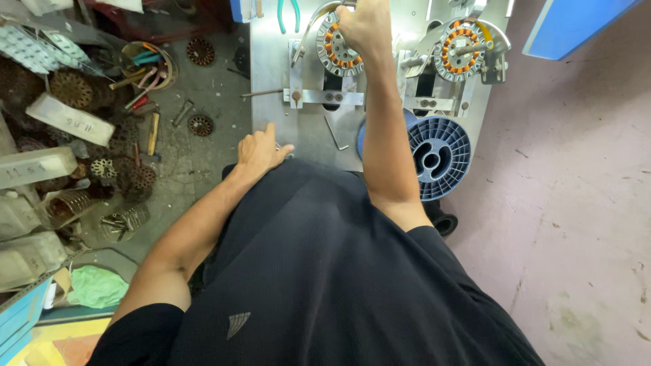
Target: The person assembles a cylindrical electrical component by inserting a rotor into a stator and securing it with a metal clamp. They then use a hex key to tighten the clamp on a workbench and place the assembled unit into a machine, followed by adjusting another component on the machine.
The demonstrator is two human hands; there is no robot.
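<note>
On the far part of the grey metal desk (308, 132), a round stator (337, 49) with orange windings is seen mounted on a fixture, and a second stator (461, 47) sits to its right. A blue spool (437, 156) hangs at the desk's near right edge, teal pliers (288, 15) lie far left, and an angled key (336, 135) lies between. The right hand (366, 27) is closed over the left stator's upper right rim. The left hand (261, 150) is rested loosely curled on the desk's near edge, holding nothing visible.
</note>
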